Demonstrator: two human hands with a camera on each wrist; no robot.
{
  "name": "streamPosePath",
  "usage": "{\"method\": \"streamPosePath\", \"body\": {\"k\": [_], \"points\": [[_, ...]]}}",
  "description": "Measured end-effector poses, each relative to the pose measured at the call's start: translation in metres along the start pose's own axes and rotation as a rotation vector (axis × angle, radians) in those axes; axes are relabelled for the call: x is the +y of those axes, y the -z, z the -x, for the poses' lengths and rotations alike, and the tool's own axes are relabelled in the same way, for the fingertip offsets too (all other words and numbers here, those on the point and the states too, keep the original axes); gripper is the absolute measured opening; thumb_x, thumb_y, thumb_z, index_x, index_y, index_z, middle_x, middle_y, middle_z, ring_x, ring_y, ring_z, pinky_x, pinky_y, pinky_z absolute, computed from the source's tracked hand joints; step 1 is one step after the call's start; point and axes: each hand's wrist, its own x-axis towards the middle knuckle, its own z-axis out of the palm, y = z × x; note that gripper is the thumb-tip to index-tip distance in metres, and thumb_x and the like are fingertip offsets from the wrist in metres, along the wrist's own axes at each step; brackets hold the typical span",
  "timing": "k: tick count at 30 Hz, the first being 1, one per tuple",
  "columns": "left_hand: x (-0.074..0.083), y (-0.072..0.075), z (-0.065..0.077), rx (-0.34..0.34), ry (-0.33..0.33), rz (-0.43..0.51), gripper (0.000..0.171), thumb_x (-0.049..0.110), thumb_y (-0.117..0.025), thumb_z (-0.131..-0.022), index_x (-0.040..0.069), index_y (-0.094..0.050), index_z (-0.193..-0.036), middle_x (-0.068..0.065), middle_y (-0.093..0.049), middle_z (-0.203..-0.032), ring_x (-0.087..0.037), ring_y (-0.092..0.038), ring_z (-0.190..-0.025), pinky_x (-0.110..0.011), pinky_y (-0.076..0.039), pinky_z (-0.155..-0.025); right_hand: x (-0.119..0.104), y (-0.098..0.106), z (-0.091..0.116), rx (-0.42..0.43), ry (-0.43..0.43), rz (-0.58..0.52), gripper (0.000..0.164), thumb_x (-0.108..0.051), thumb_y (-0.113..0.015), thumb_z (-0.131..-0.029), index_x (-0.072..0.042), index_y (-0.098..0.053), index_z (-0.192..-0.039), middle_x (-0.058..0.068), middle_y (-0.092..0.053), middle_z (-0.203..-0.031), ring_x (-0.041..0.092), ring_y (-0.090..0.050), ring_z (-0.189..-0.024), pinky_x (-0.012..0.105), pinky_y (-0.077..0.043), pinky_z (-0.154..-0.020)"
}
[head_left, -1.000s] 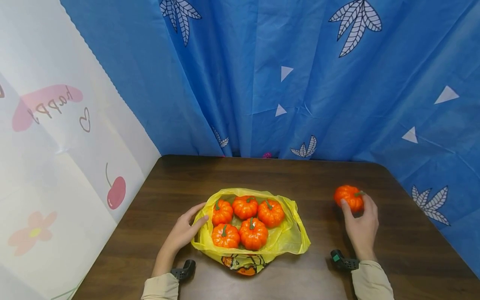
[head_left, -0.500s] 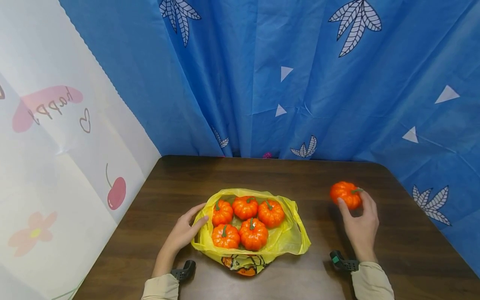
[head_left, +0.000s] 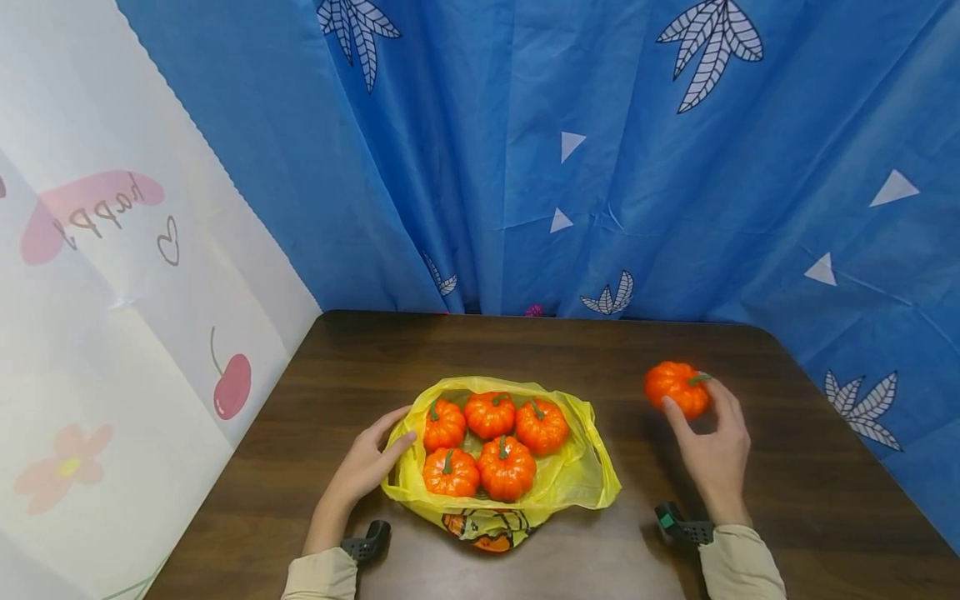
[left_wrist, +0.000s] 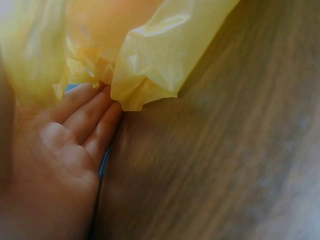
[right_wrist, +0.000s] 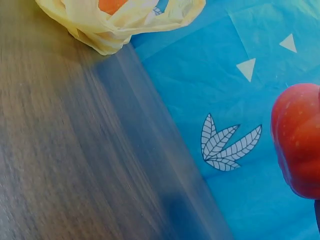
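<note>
A yellow plastic bag (head_left: 581, 487) stands on the table with its mouth spread, and several orange pumpkins with green stems sit inside it. My left hand (head_left: 362, 467) holds the bag's left rim, thumb over the edge and fingers along the outside. In the left wrist view, yellow plastic (left_wrist: 155, 60) lies between the thumb side and the extended fingers. To the right of the bag, my right hand (head_left: 716, 446) grips another small pumpkin (head_left: 675, 389) between thumb and fingers, above the table. Only part of that pumpkin (right_wrist: 300, 140) shows in the right wrist view; the hand is hardly visible there.
The dark wooden table (head_left: 600, 350) ends at a blue curtain (head_left: 480, 167) with leaf prints behind it. A white printed sheet (head_left: 135, 333) hangs along the left side. Each wrist carries a black camera (head_left: 367, 543).
My right hand has lifted the pumpkin and moved it left, toward the bag. The left hand and the bag have stayed in place.
</note>
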Motion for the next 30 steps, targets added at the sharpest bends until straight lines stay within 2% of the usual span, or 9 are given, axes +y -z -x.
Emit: {"method": "streamPosePath", "body": {"k": [4, 7, 12, 18, 20, 24, 30], "points": [[0.0, 0.0, 0.0, 0.0, 0.008, 0.003, 0.056, 0.037, -0.064, -0.102, 0.015, -0.051, -0.152, -0.016, -0.05, -0.155, -0.041, -0.045, -0.143, -0.06, -0.04, -0.114, -0.002, 0.0, 0.0, -0.018, 0.024, -0.004, 0.059, -0.017, -0.085, -0.085, -0.004, -0.062, -0.138, 0.016, -0.058, -0.144, 0.036, -0.054, -0.129, 0.013, -0.034, -0.107], [0.0, 0.0, 0.0, -0.002, 0.014, 0.008, 0.056, 0.037, -0.065, -0.102, 0.015, -0.051, -0.151, -0.016, -0.05, -0.155, -0.041, -0.045, -0.144, -0.06, -0.039, -0.114, -0.006, 0.0, 0.001, -0.046, 0.036, -0.012, 0.059, -0.016, -0.085, -0.086, -0.005, -0.062, -0.138, 0.015, -0.059, -0.144, 0.036, -0.054, -0.127, 0.006, -0.031, -0.102], [-0.001, 0.0, -0.001, -0.003, 0.016, 0.007, 0.057, 0.037, -0.065, -0.102, 0.015, -0.051, -0.152, -0.016, -0.05, -0.156, -0.041, -0.045, -0.144, -0.06, -0.039, -0.115, -0.013, -0.001, 0.003, -0.104, 0.06, -0.017, 0.06, -0.015, -0.085, -0.086, -0.008, -0.061, -0.141, 0.012, -0.058, -0.146, 0.032, -0.054, -0.128, 0.006, -0.03, -0.103], [0.0, 0.0, 0.0, -0.005, 0.017, 0.01, 0.057, 0.039, -0.064, -0.102, 0.015, -0.05, -0.152, -0.015, -0.049, -0.156, -0.041, -0.043, -0.145, -0.06, -0.038, -0.115, -0.017, -0.005, 0.006, -0.17, 0.107, -0.053, 0.06, -0.011, -0.085, -0.084, -0.013, -0.063, -0.14, 0.007, -0.06, -0.145, -0.003, -0.049, -0.127, 0.004, -0.033, -0.103], [-0.001, 0.0, 0.0, -0.004, 0.016, 0.01, 0.057, 0.039, -0.064, -0.102, 0.016, -0.05, -0.152, -0.015, -0.049, -0.156, -0.041, -0.044, -0.145, -0.06, -0.038, -0.115, -0.017, -0.007, 0.007, -0.194, 0.138, -0.076, 0.061, -0.007, -0.085, -0.083, -0.012, -0.064, -0.139, 0.007, -0.061, -0.144, -0.009, -0.046, -0.127, 0.004, -0.034, -0.104], [-0.001, -0.001, -0.001, 0.001, 0.016, 0.01, 0.056, 0.037, -0.065, -0.102, 0.015, -0.051, -0.151, -0.015, -0.05, -0.156, -0.041, -0.045, -0.144, -0.06, -0.039, -0.115, -0.021, -0.009, 0.009, -0.24, 0.192, -0.112, 0.062, -0.003, -0.086, -0.081, -0.01, -0.064, -0.138, 0.009, -0.062, -0.142, -0.008, -0.047, -0.127, 0.005, -0.034, -0.106], [-0.001, -0.001, 0.0, 0.007, 0.016, 0.0, 0.056, 0.037, -0.065, -0.102, 0.015, -0.052, -0.151, -0.016, -0.051, -0.155, -0.041, -0.046, -0.143, -0.06, -0.04, -0.114, -0.03, -0.011, 0.012, -0.304, 0.234, -0.111, 0.059, -0.006, -0.087, -0.081, -0.011, -0.065, -0.136, 0.008, -0.062, -0.142, -0.008, -0.048, -0.128, 0.006, -0.032, -0.107]]}}
